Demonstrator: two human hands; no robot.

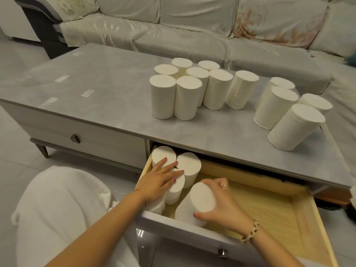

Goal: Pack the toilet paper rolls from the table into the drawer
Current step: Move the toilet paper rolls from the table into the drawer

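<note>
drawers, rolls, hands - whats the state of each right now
right drawer: pulled open, partly filled
left drawer: closed
rolls in the drawer: upright, packed at its left end
roll in right hand: gripped, tilted, not yet set down
rolls on the table: upright, in two clusters, still unpacked
left hand: fingers flat, resting on the packed rolls
right hand: curled round the tilted roll

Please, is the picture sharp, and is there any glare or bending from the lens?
Head view: mostly sharp; light is soft and warm. Pale glare patches lie on the table top at left. The wide lens bends things: the rolls at right seem to lean outward, and the drawer edges splay.
</note>
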